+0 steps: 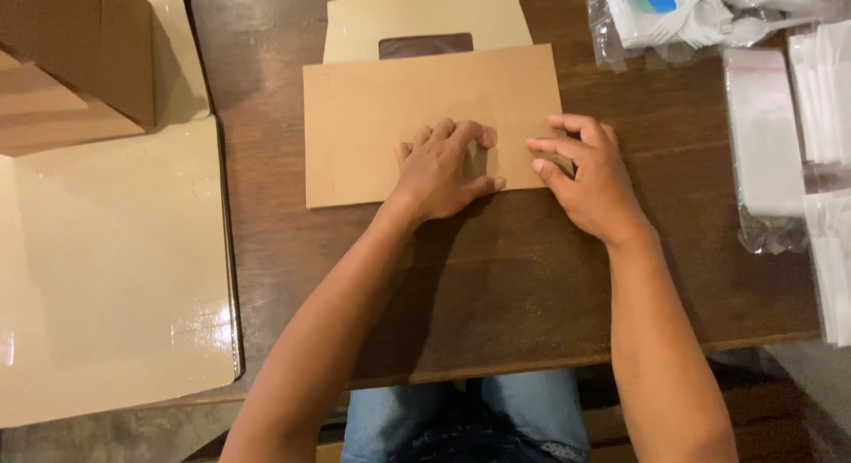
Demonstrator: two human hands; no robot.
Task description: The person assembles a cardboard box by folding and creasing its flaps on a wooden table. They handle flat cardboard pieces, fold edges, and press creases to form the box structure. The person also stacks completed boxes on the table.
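A flat brown cardboard sheet (372, 117) lies folded on the dark wooden table (496, 286), with a lighter panel and a rectangular window cutout (425, 45) showing behind its far edge. My left hand (441, 169) presses palm down on the sheet near its lower right part, fingers curled. My right hand (589, 175) rests at the sheet's right edge, fingertips touching the corner. Neither hand lifts the cardboard.
A large glossy tan cardboard sheet (115, 277) lies at the left, with a brown box flap (80, 46) above it. Clear plastic bags with white plastic cutlery (700, 20) and stacked white packets (771, 144) sit at the right.
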